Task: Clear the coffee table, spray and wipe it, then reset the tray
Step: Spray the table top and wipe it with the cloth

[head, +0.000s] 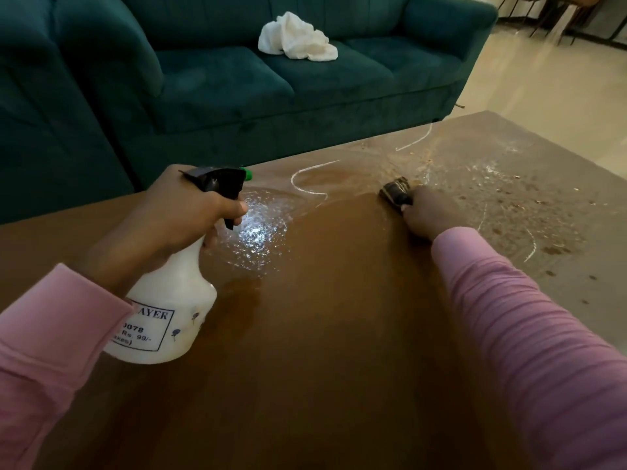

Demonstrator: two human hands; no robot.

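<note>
My left hand (176,215) grips a white spray bottle (166,307) with a black trigger head and a green nozzle tip, held tilted over the brown coffee table (322,351). A finger lies on the trigger. A patch of glistening droplets (258,232) lies on the wood just past the nozzle. My right hand (424,212) presses a small dark brush or scrubber (395,191) against the tabletop further right. Crumbs, stains and white streaks (509,198) cover the table's far right part. No tray is in view.
A teal sofa (237,79) stands right behind the table, with a crumpled white cloth (297,39) on its seat cushion. Pale tiled floor (559,89) lies to the right, with chair legs at the top right corner.
</note>
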